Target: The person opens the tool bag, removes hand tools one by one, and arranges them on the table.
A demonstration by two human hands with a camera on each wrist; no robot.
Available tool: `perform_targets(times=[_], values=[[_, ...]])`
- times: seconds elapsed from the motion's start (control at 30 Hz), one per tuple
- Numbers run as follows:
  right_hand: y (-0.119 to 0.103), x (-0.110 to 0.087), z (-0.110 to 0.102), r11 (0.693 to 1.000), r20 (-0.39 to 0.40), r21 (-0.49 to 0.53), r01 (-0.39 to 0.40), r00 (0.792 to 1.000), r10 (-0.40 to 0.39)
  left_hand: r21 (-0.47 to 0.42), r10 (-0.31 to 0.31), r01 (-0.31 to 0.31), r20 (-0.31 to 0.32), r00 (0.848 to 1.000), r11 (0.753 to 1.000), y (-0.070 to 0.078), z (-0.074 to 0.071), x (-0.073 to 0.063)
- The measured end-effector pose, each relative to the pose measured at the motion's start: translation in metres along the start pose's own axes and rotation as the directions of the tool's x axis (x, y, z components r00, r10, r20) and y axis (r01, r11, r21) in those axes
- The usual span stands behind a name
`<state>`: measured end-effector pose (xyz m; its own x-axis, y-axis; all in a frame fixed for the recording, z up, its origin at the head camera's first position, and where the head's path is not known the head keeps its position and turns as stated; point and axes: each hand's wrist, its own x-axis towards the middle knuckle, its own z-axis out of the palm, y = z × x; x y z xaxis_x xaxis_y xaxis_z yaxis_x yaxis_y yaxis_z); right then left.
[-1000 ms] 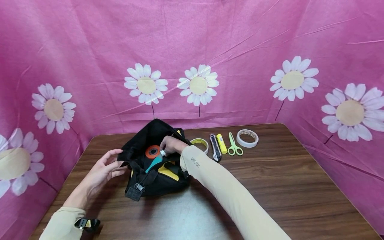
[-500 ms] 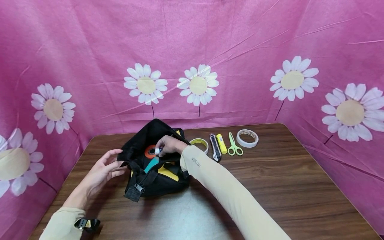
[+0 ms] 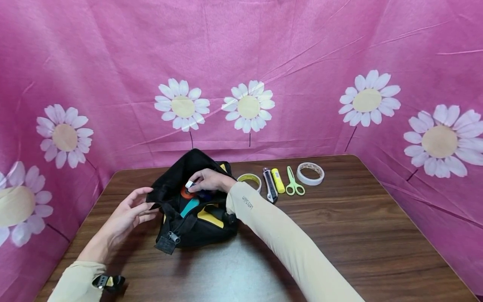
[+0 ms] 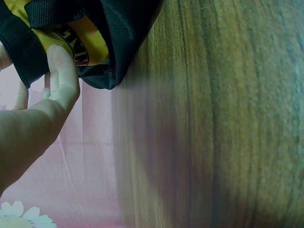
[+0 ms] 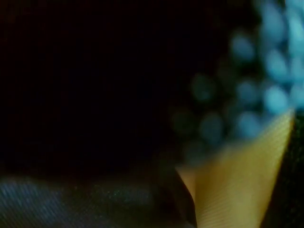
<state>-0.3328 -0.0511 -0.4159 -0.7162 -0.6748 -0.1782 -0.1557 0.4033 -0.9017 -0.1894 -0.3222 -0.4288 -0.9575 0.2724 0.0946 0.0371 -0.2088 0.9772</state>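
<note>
A black-and-yellow fabric bag stands open-mouthed on the table. My left hand pinches the left edge of its opening; in the left wrist view, fingers of the left hand lie on the outside by a black strap. Inside the opening, my right hand holds a small item with a white end; its darker, bluish part is mostly hidden by the fingers. Beneath that hand are an orange ring-shaped roll, partly covered, and a flat teal item. The right wrist view is dark and blurred.
Right of the bag lie a yellow-lined tape roll, a box cutter, a yellow stick-shaped tube, green scissors and a white tape roll. A pink flowered cloth hangs behind the table.
My right hand has moved left inside the bag with the white-ended item, which now covers part of the orange roll. My left hand keeps its hold on the bag's edge.
</note>
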Motion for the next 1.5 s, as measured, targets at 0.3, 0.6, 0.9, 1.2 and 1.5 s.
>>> perform_targets(times=[0.3, 0.6, 0.9, 1.2, 1.5], values=[[-0.014, -0.004, -0.003, 0.965, 0.057, 0.234, -0.122, 0.992, 0.112, 0.003, -0.01, 0.01, 0.004, 1.0, 1.0, 0.002, 0.002, 0.001], [-0.036, -0.013, -0.008, 0.812, 0.142, 0.555, -0.18, 0.982, 0.121, 0.005, -0.029, 0.03, -0.007, 1.0, 1.0, 0.002, 0.002, 0.001], [-0.065, -0.036, -0.027, 0.811, 0.138, 0.572, -0.123, 0.989, 0.053, 0.012, -0.014, 0.014, -0.006, 1.0, 1.0, 0.006, 0.003, 0.0], [-0.077, -0.084, -0.073, 0.835, 0.089, 0.549, -0.041, 0.996, -0.009, -0.013, -0.006, 0.006, 0.022, 1.0, 1.0, 0.006, 0.003, -0.001], [-0.041, -0.141, -0.139, 0.807, -0.069, 0.59, 0.011, 0.997, 0.037, -0.03, -0.003, 0.004, 0.035, 0.999, 1.0, 0.003, 0.002, -0.002]])
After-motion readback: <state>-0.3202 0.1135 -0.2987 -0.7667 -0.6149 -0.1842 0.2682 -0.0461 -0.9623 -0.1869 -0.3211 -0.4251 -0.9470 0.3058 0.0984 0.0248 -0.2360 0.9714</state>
